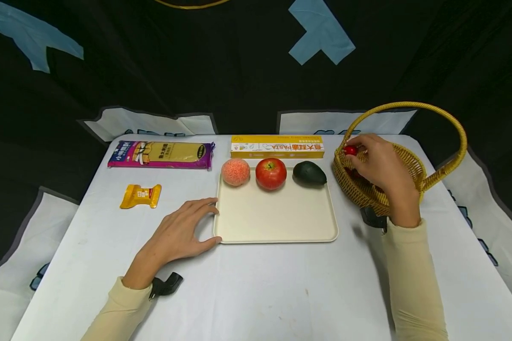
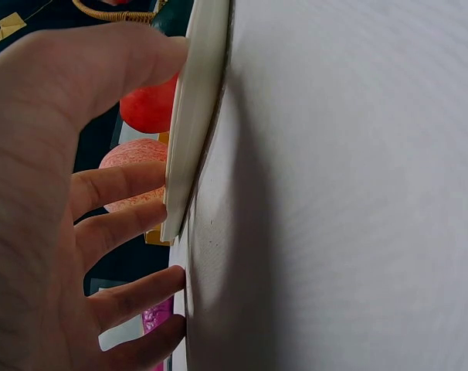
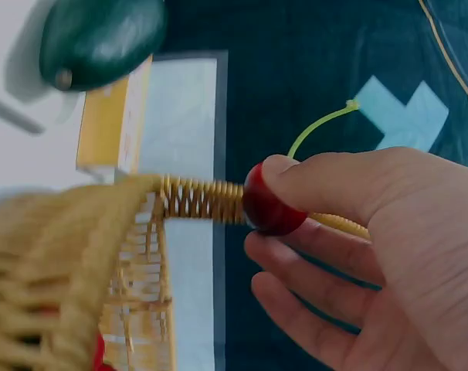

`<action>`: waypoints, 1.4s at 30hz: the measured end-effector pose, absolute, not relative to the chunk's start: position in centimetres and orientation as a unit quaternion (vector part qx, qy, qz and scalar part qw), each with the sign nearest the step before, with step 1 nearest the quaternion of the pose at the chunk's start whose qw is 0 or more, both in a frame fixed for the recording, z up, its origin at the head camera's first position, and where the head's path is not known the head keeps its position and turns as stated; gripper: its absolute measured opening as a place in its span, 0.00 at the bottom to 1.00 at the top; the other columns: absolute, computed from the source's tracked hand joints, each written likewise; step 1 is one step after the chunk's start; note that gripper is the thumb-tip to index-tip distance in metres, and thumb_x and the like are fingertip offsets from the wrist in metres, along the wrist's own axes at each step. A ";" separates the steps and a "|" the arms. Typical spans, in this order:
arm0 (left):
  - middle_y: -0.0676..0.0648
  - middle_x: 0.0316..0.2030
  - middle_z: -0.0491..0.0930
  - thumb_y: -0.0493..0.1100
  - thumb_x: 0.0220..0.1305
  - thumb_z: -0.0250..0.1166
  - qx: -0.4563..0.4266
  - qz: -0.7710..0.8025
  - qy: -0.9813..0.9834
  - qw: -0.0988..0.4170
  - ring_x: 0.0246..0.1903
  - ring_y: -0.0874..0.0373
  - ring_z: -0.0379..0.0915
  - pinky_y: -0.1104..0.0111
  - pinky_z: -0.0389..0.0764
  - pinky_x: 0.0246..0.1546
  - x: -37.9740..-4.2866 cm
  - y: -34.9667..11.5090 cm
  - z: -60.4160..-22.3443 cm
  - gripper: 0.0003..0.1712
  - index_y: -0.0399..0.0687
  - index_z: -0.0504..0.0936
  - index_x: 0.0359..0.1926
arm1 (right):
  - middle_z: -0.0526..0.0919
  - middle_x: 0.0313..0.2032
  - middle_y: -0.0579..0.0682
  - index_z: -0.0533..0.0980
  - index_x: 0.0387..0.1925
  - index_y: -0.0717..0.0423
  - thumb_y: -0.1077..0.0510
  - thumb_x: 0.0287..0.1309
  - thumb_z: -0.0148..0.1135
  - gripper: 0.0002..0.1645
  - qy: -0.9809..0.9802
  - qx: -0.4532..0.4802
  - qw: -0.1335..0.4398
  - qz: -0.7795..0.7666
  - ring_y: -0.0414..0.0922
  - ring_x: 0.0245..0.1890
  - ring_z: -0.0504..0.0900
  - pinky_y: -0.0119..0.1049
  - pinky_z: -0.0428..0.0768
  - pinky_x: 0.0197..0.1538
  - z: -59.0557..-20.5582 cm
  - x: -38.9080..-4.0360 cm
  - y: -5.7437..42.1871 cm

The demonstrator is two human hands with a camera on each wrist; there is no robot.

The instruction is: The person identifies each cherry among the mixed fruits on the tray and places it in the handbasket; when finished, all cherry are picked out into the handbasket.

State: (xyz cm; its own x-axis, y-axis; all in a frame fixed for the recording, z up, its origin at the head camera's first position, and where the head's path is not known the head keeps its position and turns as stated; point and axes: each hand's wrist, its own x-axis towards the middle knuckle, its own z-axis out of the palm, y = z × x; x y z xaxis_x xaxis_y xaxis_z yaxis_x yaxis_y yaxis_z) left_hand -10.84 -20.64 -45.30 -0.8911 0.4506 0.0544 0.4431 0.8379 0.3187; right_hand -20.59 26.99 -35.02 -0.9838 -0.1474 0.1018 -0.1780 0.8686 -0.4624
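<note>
My right hand [image 1: 381, 163] pinches a dark red cherry [image 3: 266, 207] with a green stem between thumb and fingers. It is over the wicker basket [image 1: 414, 163], near the far-left rim and handle. More red pieces [image 3: 101, 352] show inside the basket, mostly hidden by its weave. My left hand [image 1: 180, 233] rests at the left edge of a cream tray [image 1: 277, 218], thumb by the front corner and fingertips against the side, fingers spread. Along the tray's far side sit a pink, rough-skinned round fruit [image 1: 235, 172], a red apple [image 1: 270, 174] and a dark green avocado [image 1: 309, 174].
Behind the tray lies a yellow and white pasta box [image 1: 277, 147]. A purple and gold packet [image 1: 162, 155] lies at the back left, with a small orange wrapped snack [image 1: 140, 196] in front of it. The basket's tall handle [image 1: 461, 135] arches up at the right.
</note>
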 end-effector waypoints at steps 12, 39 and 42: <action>0.50 0.79 0.68 0.66 0.60 0.75 0.228 0.166 0.959 0.012 0.74 0.45 0.67 0.37 0.79 0.62 -10.9 -20.7 -45.4 0.35 0.58 0.81 0.63 | 0.84 0.50 0.65 0.81 0.61 0.61 0.58 0.71 0.69 0.21 -0.971 0.053 -0.069 0.223 0.57 0.42 0.80 0.52 0.82 0.44 -36.8 -21.8 29.1; 0.49 0.79 0.68 0.66 0.58 0.76 0.235 0.164 0.958 0.026 0.75 0.45 0.67 0.38 0.78 0.63 -11.2 -19.8 -44.8 0.37 0.57 0.81 0.64 | 0.86 0.48 0.65 0.80 0.58 0.64 0.61 0.67 0.71 0.21 -0.972 0.077 -0.107 0.193 0.58 0.46 0.82 0.59 0.82 0.51 -39.2 -21.7 30.6; 0.49 0.78 0.68 0.67 0.57 0.76 0.239 0.162 0.957 0.027 0.74 0.45 0.67 0.39 0.78 0.64 -11.2 -19.9 -44.6 0.39 0.57 0.80 0.65 | 0.86 0.48 0.64 0.80 0.59 0.63 0.60 0.68 0.71 0.21 -0.974 0.085 -0.096 0.187 0.58 0.46 0.82 0.59 0.82 0.51 -39.3 -21.6 30.7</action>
